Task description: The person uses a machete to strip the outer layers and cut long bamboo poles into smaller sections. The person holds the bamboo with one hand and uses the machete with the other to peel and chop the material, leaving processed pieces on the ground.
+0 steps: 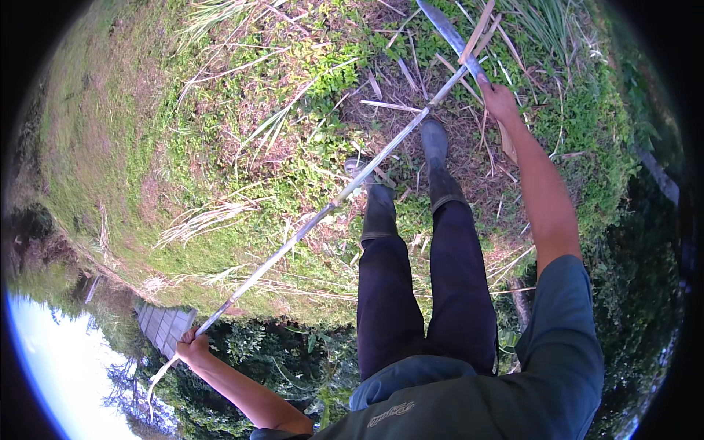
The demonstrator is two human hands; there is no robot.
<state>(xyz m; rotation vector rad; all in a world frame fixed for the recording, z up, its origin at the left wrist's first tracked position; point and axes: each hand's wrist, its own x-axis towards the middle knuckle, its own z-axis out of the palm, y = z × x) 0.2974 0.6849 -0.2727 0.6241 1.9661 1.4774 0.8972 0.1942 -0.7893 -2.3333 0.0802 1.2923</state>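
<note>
My left hand (192, 347), at the lower left, is closed around a long, pale, jointed cane stalk (334, 206). The stalk runs slantwise across the view, passing over my boots to the upper right, and a frayed strip hangs from its end below the left hand. At the upper right my right hand (500, 103) grips a machete (446, 31), its handle mostly hidden in the fingers. The blade points up and left. The stalk's far end meets the machete near the lower part of the blade; whether they touch I cannot tell.
Flat wooden pieces (480, 33) lie beside the blade. Cut stalks and dry strips (209, 220) are scattered over the grass. My dark boots (435, 145) stand on bare, littered ground. A tiled roof (163, 324) shows behind the left hand, with dark bushes (627, 293) at the right.
</note>
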